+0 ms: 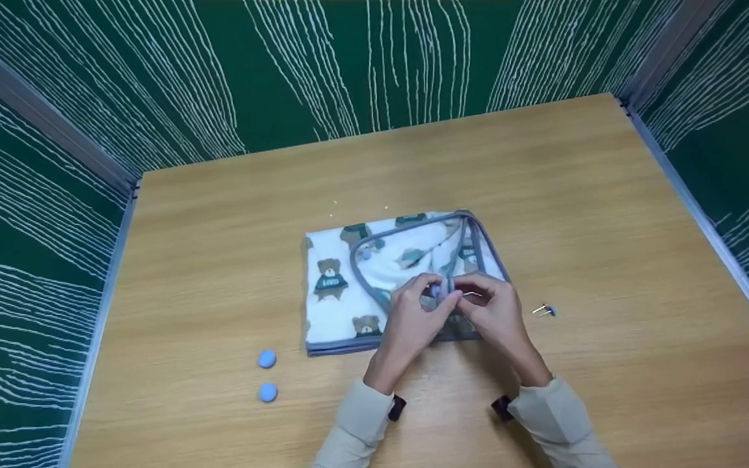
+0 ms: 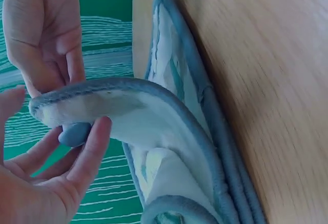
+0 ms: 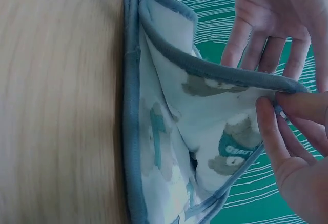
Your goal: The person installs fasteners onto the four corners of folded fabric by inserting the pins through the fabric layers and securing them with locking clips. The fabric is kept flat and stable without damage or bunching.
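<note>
A folded white blanket (image 1: pixel 329 312) with bear prints and grey edging lies on the table, one edged layer lifted up. My left hand (image 1: pixel 410 322) holds a round blue cap (image 2: pixel 75 134) between its fingers, against one face of that lifted layer. On the other face, my right hand (image 1: pixel 501 318) pinches a small blue-and-metal pin (image 3: pixel 280 112) at the cloth, mostly hidden by the fingers. Both hands meet at the grey edging. Another blue dot (image 1: pixel 366 255), apparently a cap, sits on the blanket's upper left part.
Two loose blue caps, an upper cap (image 1: pixel 266 358) and a lower cap (image 1: pixel 268 392), lie left of the blanket. Small pronged metal pins (image 1: pixel 547 311) with blue parts lie to the right. White specks dot the wooden table (image 1: pixel 218 260) behind. Green patterned panels (image 1: pixel 283 65) surround it.
</note>
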`<state>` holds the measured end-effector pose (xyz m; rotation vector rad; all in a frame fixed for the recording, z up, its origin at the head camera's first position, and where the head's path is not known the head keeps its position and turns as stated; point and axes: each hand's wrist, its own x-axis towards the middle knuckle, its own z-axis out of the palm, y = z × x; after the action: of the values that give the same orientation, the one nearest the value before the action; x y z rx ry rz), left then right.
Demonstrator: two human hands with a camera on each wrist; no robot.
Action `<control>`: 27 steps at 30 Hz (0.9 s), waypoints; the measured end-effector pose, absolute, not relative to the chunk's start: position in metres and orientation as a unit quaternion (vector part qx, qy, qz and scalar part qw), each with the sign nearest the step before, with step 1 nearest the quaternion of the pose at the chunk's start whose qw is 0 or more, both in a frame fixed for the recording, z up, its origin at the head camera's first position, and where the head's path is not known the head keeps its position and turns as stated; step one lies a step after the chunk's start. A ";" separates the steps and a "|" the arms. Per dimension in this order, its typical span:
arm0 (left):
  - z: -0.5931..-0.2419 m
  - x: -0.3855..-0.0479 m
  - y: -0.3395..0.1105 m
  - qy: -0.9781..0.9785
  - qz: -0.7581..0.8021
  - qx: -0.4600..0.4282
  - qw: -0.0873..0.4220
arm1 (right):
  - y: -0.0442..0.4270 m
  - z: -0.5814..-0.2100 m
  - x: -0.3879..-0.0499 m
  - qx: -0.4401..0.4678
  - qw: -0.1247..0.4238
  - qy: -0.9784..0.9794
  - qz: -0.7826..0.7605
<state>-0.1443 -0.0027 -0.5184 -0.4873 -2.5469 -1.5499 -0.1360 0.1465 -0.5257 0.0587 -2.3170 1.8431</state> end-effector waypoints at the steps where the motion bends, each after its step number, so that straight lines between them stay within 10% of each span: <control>1: -0.518 -0.145 -0.002 -0.846 -0.505 -0.161 0.065 | 0.146 -0.525 -0.135 0.018 0.084 -0.780 0.620; 27: -0.521 -0.216 -0.072 -0.831 -0.547 -0.055 0.080 | 0.165 -0.528 -0.125 -0.018 0.015 -0.785 0.619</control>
<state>-0.2157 -0.0718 -0.5210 -0.1641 -2.4855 -1.6370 -0.1251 0.1654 -0.5284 -0.0553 -2.4425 1.9272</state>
